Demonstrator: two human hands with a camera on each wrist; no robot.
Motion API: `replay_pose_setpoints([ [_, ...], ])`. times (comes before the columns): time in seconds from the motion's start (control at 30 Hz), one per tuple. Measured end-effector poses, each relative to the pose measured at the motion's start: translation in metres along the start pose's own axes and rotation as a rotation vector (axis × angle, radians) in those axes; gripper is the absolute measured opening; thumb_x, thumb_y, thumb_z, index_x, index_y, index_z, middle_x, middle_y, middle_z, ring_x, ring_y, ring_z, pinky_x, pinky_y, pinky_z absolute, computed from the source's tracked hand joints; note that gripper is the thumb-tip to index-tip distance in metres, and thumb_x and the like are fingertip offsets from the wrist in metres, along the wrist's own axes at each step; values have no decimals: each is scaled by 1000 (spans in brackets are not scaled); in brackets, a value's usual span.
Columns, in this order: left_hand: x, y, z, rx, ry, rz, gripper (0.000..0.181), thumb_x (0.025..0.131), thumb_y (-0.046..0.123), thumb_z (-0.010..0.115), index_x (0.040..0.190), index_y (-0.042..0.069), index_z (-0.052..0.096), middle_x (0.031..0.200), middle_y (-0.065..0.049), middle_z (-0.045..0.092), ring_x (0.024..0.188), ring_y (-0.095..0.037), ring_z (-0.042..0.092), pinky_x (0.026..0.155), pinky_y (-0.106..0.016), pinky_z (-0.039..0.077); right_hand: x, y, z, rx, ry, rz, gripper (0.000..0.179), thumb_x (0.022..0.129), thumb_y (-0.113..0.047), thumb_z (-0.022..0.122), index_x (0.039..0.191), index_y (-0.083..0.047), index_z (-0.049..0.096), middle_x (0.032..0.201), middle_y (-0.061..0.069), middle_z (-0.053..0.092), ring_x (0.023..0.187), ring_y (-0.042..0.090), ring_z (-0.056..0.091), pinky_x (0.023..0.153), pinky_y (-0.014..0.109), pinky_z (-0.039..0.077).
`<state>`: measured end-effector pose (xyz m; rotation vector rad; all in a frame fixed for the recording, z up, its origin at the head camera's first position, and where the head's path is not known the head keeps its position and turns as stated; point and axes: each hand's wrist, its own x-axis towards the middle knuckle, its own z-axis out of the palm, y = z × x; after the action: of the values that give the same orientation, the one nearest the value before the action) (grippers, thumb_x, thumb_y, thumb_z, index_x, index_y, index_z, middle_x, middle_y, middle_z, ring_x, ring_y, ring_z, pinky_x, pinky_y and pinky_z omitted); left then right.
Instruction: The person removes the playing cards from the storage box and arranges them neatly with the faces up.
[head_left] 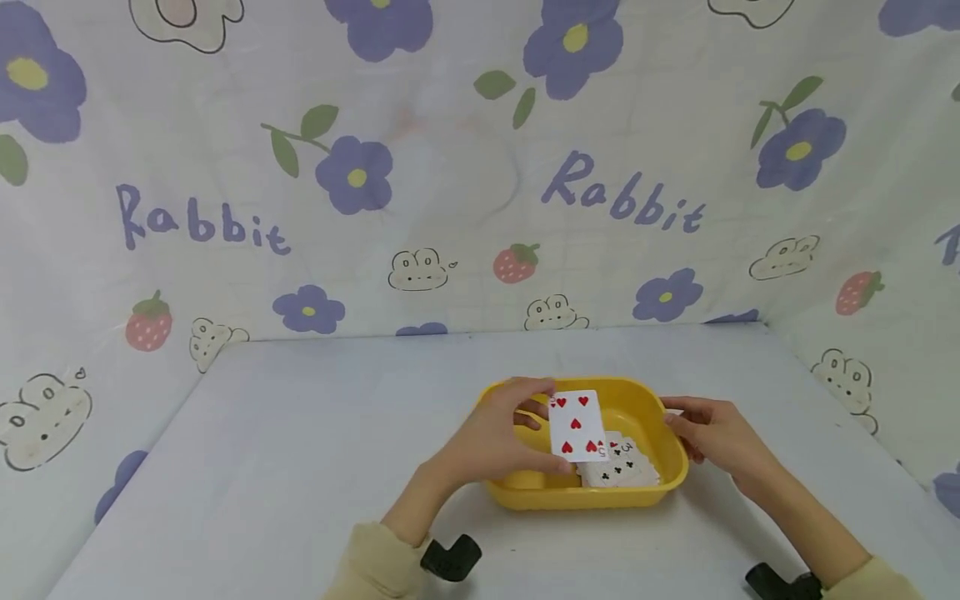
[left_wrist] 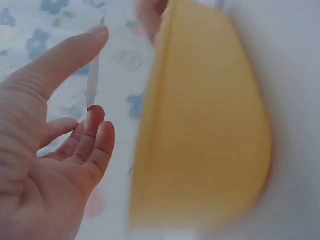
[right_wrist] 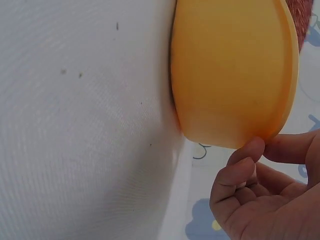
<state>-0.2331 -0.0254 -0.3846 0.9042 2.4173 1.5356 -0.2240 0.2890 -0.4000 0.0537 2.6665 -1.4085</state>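
Observation:
A five of hearts playing card (head_left: 576, 425) stands face-on above the yellow plastic basin (head_left: 585, 500). My left hand (head_left: 498, 429) holds that card by its edges, thumb below and fingers above. The left wrist view shows the card (left_wrist: 93, 82) edge-on between thumb and fingertip. Inside the basin, toward its right half, lies a loose pile of playing cards (head_left: 618, 471), a club card face up among them. At the basin's right end my right hand (head_left: 720, 429) pinches the rim, its fingers (right_wrist: 237, 172) bent against it in the right wrist view.
The basin sits on a white-covered table (head_left: 300, 467). Behind it hangs a cloth backdrop (head_left: 450, 208) printed with flowers, strawberries and rabbits. Black wrist mounts (head_left: 452, 558) show near both sleeves. Some red textured material (right_wrist: 301, 20) appears beyond the basin in the right wrist view.

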Motion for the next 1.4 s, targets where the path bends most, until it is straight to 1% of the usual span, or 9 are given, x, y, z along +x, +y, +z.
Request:
replay_pose_setpoints([
  [0.1,-23,-2,-26,67,57,48,88,68,26,93,143,14,49,133,1,51,105,-13,57,91,-28,49,0,0,1,-5,5,-3,48,101,-18,54,142,5,46,82,10,55,69,23,51,58,31,45],
  [0.2,-48,-13,-50,124,114,45,88,66,26,94,142,15,50,134,1,50,103,-13,57,89,-30,51,1,0,2,-7,3,-5,48,101,-19,56,141,5,47,82,10,56,67,23,51,57,30,45],
  [0.33,-76,-32,-71,129,172,-38,86,64,27,95,140,22,53,135,6,50,101,-12,58,88,-32,51,2,0,0,-13,2,-19,48,100,-20,57,141,5,48,76,9,56,63,23,50,55,30,44],
  [0.47,-92,-51,-81,128,193,-132,85,64,25,95,139,23,54,135,3,51,102,-17,58,88,-34,52,1,0,-1,-14,5,-11,49,100,-21,56,141,4,47,77,9,56,63,24,51,55,30,44],
  [0.63,-97,-77,-86,202,181,-176,88,63,26,95,139,15,54,135,-3,52,107,-23,56,88,-37,52,2,1,0,-1,2,-10,48,101,-20,56,141,4,47,78,10,57,65,26,52,56,30,45],
  [0.77,-98,-88,-85,235,148,-179,91,61,29,96,139,9,53,133,-4,53,108,-22,54,89,-41,51,3,2,2,-6,5,-18,48,100,-20,56,141,4,48,78,10,56,64,26,52,55,30,45],
  [0.93,-96,-92,-83,241,118,-199,89,61,31,96,137,10,55,131,0,55,110,-22,52,92,-43,48,4,2,2,-11,4,-16,48,100,-20,56,141,4,48,79,10,55,64,25,51,55,30,45],
  [1.13,-93,-97,-80,282,62,-237,87,63,35,94,138,14,55,135,3,53,116,-23,50,102,-43,41,2,1,1,-17,6,-20,48,101,-20,56,141,4,48,78,10,55,64,25,51,55,31,45],
  [1.4,-91,-97,-79,288,47,-268,88,64,35,93,140,15,53,137,3,51,120,-24,47,104,-46,37,0,2,-1,-11,3,-6,49,101,-21,56,141,4,47,78,10,56,64,25,51,56,31,45],
])
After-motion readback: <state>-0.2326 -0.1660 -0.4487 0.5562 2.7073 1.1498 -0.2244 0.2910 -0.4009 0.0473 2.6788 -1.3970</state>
